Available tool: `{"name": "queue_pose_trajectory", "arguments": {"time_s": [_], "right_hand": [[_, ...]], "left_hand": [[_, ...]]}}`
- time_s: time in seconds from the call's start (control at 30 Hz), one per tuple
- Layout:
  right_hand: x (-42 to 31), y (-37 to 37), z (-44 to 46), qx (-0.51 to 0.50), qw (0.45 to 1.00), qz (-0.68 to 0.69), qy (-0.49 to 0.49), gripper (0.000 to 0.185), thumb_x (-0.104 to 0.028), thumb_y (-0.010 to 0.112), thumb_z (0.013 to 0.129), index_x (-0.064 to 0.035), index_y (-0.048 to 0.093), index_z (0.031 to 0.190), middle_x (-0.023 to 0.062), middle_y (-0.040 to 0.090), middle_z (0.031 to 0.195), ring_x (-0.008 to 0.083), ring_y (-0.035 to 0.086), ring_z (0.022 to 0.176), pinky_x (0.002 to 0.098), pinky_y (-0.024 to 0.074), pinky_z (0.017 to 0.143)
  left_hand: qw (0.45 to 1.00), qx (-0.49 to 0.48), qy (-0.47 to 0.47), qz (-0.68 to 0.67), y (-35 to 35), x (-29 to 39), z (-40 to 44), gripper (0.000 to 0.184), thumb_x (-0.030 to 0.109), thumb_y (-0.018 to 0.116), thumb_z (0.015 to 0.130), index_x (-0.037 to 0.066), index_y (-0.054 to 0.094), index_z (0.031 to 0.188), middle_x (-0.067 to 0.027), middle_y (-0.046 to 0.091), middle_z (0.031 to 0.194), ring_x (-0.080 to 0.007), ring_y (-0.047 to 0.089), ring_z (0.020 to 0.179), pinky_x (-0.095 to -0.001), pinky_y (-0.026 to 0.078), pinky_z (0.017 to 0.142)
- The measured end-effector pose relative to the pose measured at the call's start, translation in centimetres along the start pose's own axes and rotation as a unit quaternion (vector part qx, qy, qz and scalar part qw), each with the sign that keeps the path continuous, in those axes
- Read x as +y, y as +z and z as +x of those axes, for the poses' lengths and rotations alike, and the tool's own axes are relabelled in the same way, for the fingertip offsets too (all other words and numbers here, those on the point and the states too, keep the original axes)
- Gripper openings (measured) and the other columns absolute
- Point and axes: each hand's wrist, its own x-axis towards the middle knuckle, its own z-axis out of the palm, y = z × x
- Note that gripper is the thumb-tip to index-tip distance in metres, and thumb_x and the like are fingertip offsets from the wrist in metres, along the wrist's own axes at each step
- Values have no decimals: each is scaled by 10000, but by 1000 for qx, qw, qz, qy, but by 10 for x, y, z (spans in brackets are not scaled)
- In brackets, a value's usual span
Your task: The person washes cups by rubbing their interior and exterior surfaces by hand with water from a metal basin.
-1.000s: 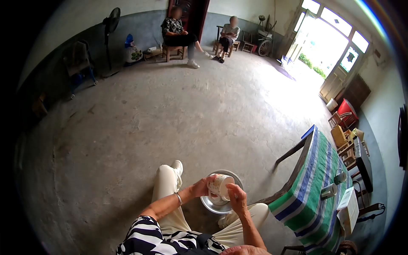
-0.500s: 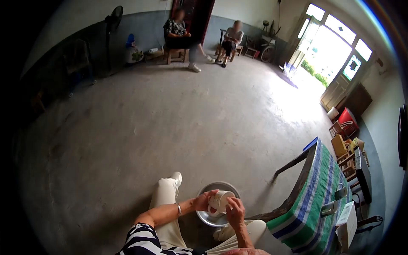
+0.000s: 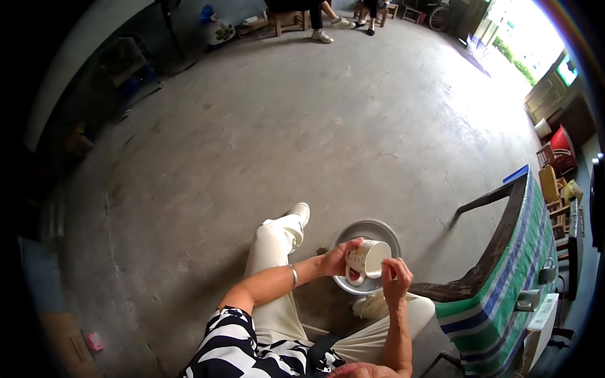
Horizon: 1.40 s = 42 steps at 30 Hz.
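Note:
A white mug (image 3: 363,254) with a small coloured pattern is tipped on its side, its mouth facing right. My left hand (image 3: 338,258) is closed around it from the left, and the mug's handle points down. At the right edge of the mouth is my right hand (image 3: 396,276), its fingers curled and pinched together. What they hold, if anything, is too small to make out. Beneath both hands, a round metal basin (image 3: 392,234) rests on the floor between my legs; the mug and hands hide part of its inside.
To my right stands a table with a green, blue and white striped cloth (image 3: 504,296), bearing a glass cup (image 3: 547,271), a second cup (image 3: 528,300) and a white box (image 3: 543,313). Two seated people's legs (image 3: 321,25) show at the far wall. An open doorway (image 3: 526,38) is at upper right.
My view has tilted downward, so the seated people now show only by their legs. The right fingers have drawn together at the mug's rim. The left hand still holds the mug.

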Motion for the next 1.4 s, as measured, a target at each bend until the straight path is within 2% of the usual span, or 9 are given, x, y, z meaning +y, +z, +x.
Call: {"name": "queue_pose_trajectory", "arguments": {"time_s": [0.23, 0.43, 0.5, 0.53, 0.97, 1.03, 1.1, 1.2, 1.4], "right_hand": [[25, -3, -14, -11, 995, 48, 89, 141, -58, 595, 815, 9, 602, 691, -23, 479, 526, 50, 408, 472, 209, 322, 445], [56, 0, -19, 59, 932, 309, 181, 52, -49, 607, 822, 3, 610, 823, -8, 557, 658, 57, 497, 591, 190, 414, 545], [44, -2, -22, 68, 931, 314, 172, 58, -54, 604, 823, 3, 611, 835, -4, 560, 663, 62, 502, 595, 194, 416, 549], [44, -2, -21, 74, 928, 325, 167, 66, -59, 601, 825, 2, 612, 847, 1, 563, 669, 67, 508, 599, 197, 419, 552], [-5, 10, -51, 85, 918, 334, 196, 166, -165, 606, 852, -6, 651, 855, -19, 516, 592, 62, 419, 499, 204, 320, 457], [-22, 12, -50, 90, 918, 339, 185, 179, -172, 601, 856, 1, 647, 854, -14, 510, 584, 60, 410, 492, 206, 315, 451], [-39, 8, -51, 70, 927, 325, 175, 187, -178, 593, 863, 1, 645, 868, -20, 491, 579, 54, 403, 496, 198, 299, 451], [-36, 5, -52, 53, 936, 295, 184, 207, -199, 570, 878, -3, 637, 880, -19, 472, 570, 60, 391, 496, 203, 290, 452], [-43, 13, -57, 37, 936, 298, 180, 186, -174, 552, 888, -7, 632, 902, -16, 477, 587, 62, 386, 501, 203, 293, 459]], "left_hand": [[999, 21, 5, -33, 0, -7, 4, 490, 583, 438, 841, 144, 564, 1018, -24, 621, 858, -164, 591, 733, -303, 477, 527], [997, -36, 38, -56, -15, -20, 12, 460, 545, 444, 859, 169, 567, 1094, -9, 618, 961, -158, 594, 804, -304, 492, 611], [993, -32, 31, -113, 9, -23, -4, 485, 543, 449, 855, 157, 563, 1126, -27, 603, 1052, -182, 579, 923, -360, 498, 760], [985, -108, 19, -130, -7, -24, 1, 506, 536, 440, 859, 183, 504, 1216, -25, 563, 1169, -232, 559, 1010, -399, 480, 852], [975, -100, 91, -176, 8, -63, -32, 504, 552, 430, 857, 178, 526, 1182, -37, 563, 1133, -228, 561, 996, -416, 501, 832], [959, -237, 44, -149, -8, -60, -32, 527, 578, 428, 843, 180, 533, 1172, -43, 571, 1121, -258, 601, 910, -400, 528, 761], [978, -103, 75, -163, -10, -62, -29, 541, 594, 423, 837, 179, 535, 1166, -48, 583, 1091, -279, 624, 830, -377, 541, 678], [962, -176, 104, -179, -2, -59, -41, 474, 550, 425, 861, 178, 549, 1127, -35, 588, 1062, -198, 565, 948, -405, 464, 852], [964, -160, 125, -174, 9, -58, -53, 530, 566, 436, 845, 150, 538, 1156, -56, 582, 1088, -218, 575, 946, -389, 478, 825]]}}
